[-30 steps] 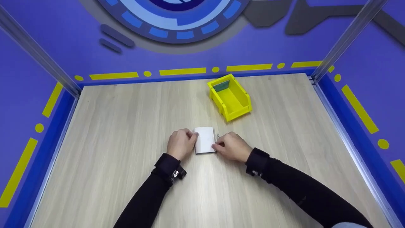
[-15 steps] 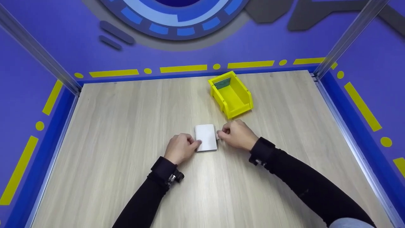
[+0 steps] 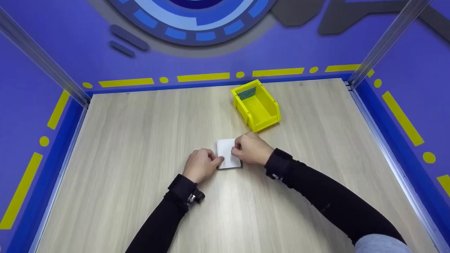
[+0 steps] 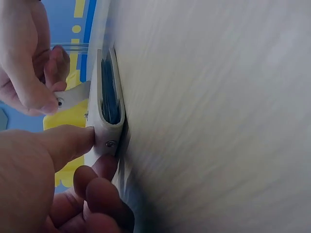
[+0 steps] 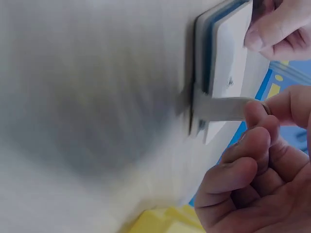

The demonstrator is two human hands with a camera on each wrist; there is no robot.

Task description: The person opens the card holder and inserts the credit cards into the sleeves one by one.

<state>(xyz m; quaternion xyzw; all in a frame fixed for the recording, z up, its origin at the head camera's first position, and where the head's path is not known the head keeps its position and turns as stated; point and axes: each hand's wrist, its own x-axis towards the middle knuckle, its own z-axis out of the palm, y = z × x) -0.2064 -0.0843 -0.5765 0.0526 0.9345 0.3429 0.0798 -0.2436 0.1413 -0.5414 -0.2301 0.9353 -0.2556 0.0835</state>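
Note:
A small white card holder (image 3: 226,148) with blue inner sleeves lies flat on the table, in front of the yellow bin. My left hand (image 3: 201,164) pinches its spine side, thumb on the cover and fingers by the edge; a metal snap stud (image 4: 111,143) shows there in the left wrist view. Above the cover, my right hand (image 3: 254,149) pinches the end of the holder's white strap (image 5: 224,108) between thumb and finger. The strap comes up from the opening side and bends over the cover; a snap (image 4: 60,102) shows near its end in the left wrist view.
Behind the card holder, a yellow bin (image 3: 266,123) stands at an angle near the back wall, with a green patch inside it. The wood-patterned table (image 3: 140,140) is enclosed by blue panels (image 3: 197,65) and metal posts (image 3: 390,42).
My right hand has gone from the holder's lower right edge up to the strap, then leftward over the cover with it. My left hand has slid slightly down the spine side.

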